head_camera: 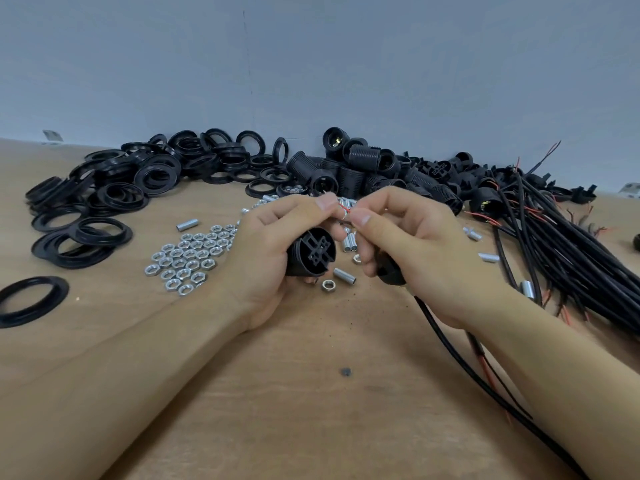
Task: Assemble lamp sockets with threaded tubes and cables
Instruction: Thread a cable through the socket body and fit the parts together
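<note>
Head view: we are gripping the socket body (310,255) in our left hand (277,244), open end facing us, while our right hand (408,244) is pinching the red wire ends (343,209) just above it, cable (485,379) trailing right across the bench (311,410).

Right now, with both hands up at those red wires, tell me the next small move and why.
Probably guide the red wire ends down into the socket. The left hand grips the socket with its open ribbed end facing the camera, and the right hand pinches the wires just above it, the cable trailing under that wrist. The wires look not yet seated.
</note>
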